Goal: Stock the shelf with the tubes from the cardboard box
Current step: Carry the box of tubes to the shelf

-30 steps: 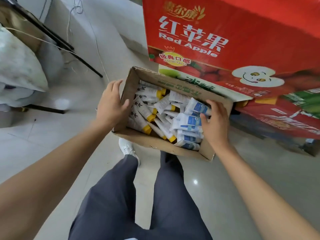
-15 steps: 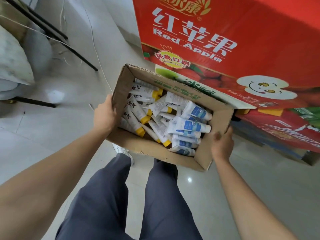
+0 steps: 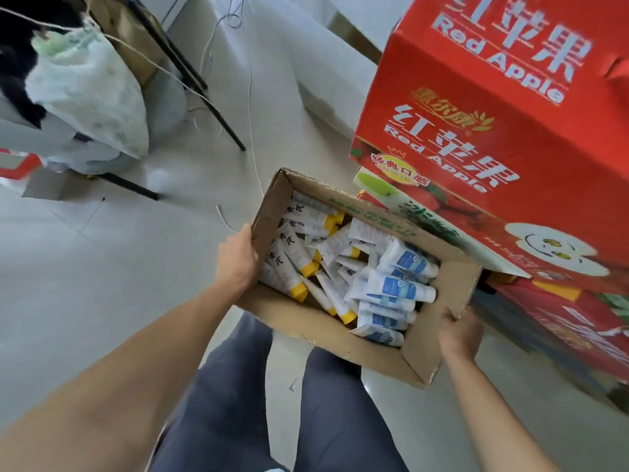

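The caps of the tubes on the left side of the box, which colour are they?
Yellow caps, on white tubes; seen in the head view.

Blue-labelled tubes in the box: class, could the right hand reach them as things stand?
Probably not yet: the right hand grips the cardboard box wall beside the blue-labelled tubes. They lie uncovered, so letting go would free it.

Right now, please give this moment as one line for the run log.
step: carrying box | left hand: grips box side | right hand: grips opposite side | tubes: all inside | shelf: not visible
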